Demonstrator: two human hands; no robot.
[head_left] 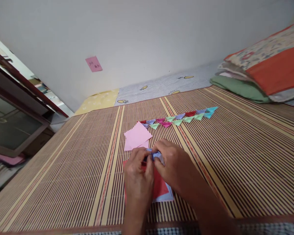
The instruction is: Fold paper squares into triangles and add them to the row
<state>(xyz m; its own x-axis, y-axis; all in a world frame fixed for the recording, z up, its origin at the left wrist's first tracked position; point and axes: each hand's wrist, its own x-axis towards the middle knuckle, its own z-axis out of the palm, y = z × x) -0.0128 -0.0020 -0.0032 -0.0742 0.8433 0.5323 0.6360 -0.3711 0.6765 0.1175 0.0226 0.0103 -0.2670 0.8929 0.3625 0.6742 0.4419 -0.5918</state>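
Left hand [138, 171], right hand [171, 160] both clamped on one blue paper [159, 155], partly hidden. Two rows of paper triangles [177, 122] beyond; one red sheet [160, 186], partly covered.

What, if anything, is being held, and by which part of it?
A piece of blue paper, pinched in the fingers of the left hand and right hand; they hide too much to tell which edge or corner.

The head view looks forward and down across the mat [73, 173]
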